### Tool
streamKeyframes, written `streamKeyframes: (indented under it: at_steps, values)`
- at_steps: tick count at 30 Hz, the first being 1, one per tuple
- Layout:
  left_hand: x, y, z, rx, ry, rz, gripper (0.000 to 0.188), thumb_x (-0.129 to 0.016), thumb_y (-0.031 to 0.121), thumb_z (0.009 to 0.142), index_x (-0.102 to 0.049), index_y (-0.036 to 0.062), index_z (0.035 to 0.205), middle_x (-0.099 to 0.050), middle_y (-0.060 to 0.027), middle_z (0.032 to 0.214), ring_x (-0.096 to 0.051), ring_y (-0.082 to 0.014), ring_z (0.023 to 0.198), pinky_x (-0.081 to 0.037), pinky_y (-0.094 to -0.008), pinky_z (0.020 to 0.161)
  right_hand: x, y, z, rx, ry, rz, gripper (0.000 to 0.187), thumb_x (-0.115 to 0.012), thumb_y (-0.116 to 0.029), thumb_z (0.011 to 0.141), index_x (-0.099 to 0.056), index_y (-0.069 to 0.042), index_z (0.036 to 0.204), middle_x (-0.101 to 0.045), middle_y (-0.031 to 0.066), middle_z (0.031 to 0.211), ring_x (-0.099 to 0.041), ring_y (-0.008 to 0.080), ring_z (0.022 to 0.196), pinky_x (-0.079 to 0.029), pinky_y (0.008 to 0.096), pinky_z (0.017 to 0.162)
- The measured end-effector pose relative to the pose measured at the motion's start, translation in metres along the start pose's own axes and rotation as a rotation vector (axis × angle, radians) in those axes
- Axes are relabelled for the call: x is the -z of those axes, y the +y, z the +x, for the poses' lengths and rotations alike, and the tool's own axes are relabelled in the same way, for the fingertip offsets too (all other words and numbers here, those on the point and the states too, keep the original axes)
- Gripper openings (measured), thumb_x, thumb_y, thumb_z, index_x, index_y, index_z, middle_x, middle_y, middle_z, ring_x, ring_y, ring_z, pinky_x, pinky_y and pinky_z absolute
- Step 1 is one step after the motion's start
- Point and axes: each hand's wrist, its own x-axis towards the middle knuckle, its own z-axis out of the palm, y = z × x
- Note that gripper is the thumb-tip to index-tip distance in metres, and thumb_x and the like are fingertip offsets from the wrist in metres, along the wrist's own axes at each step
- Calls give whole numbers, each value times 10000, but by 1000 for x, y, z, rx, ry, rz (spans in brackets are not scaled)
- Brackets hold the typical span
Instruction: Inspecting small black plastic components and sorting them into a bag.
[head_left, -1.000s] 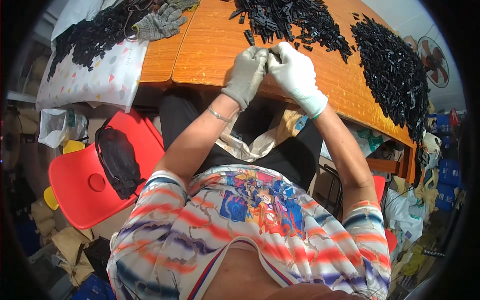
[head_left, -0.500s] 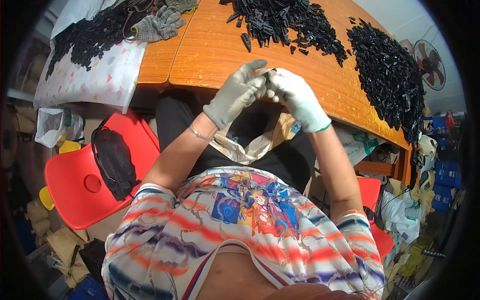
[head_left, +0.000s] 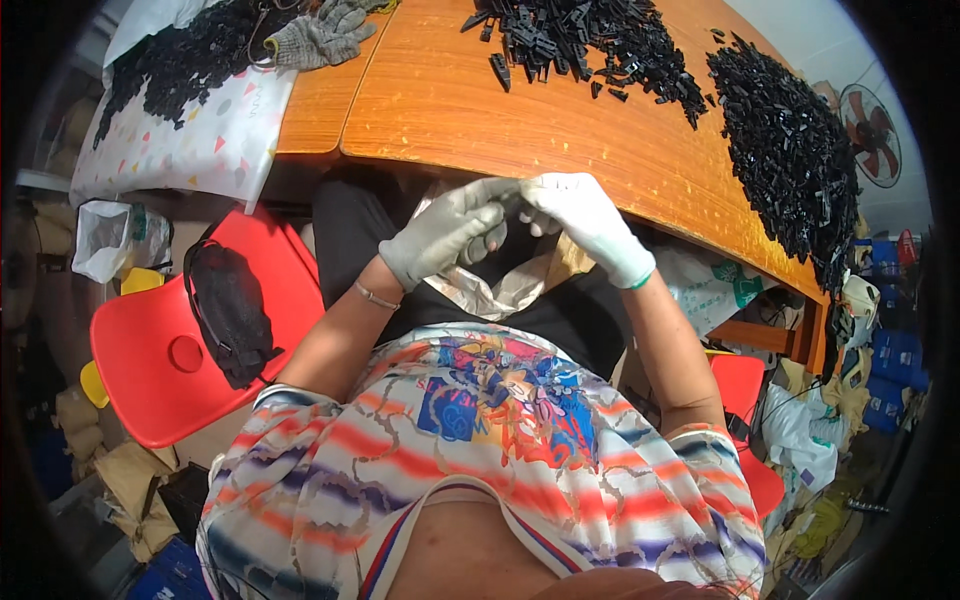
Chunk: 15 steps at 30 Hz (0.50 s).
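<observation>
Both my hands wear pale work gloves and meet over my lap, just in front of the table's near edge. My left hand [head_left: 448,236] has its fingers curled, with the fingertips close to those of the other hand. My right hand [head_left: 585,222] is closed, its fingers bent down toward the left fingertips. Whatever sits between the fingertips is too small and shaded to make out. Below the hands, an open beige bag [head_left: 492,298] lies between my legs. Beyond them, a heap of small black plastic parts [head_left: 580,40] covers the back of the wooden table [head_left: 450,120].
A second black heap [head_left: 785,150] fills the table's right side. More black parts [head_left: 190,65] lie on a patterned sheet [head_left: 220,150] at left, near grey knitted gloves [head_left: 320,40]. A red chair [head_left: 140,350] holds a black bag [head_left: 230,315]. A fan [head_left: 870,135] stands far right.
Both hands have come down and nearer to me, from over the table edge to above my lap. The left fingers, raised before, now point toward the right hand. The view has shifted slightly.
</observation>
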Motion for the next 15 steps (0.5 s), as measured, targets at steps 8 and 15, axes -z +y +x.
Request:
streamKeyframes:
  at_steps: [8, 15]
  values:
    - [13, 38, 6, -297, 246, 1268, 259, -571, 194, 861, -626, 145, 1109, -648, -104, 1042, -611, -304, 966, -489, -406, 845, 80, -10, 45, 235, 637, -889, 155, -626, -193, 865, -715, -130, 975, -687, 99, 912, -658, 225, 817, -505, 311, 740]
    - [57, 84, 97, -566, 410, 1851, 204, -586, 179, 872, -661, 166, 1061, -611, -76, 963, -596, -275, 937, -501, -403, 770, 121, -13, 94, 648, 436, -1420, 219, -536, -108, 840, -704, -149, 975, -617, 90, 821, -636, 294, 781, -511, 375, 663]
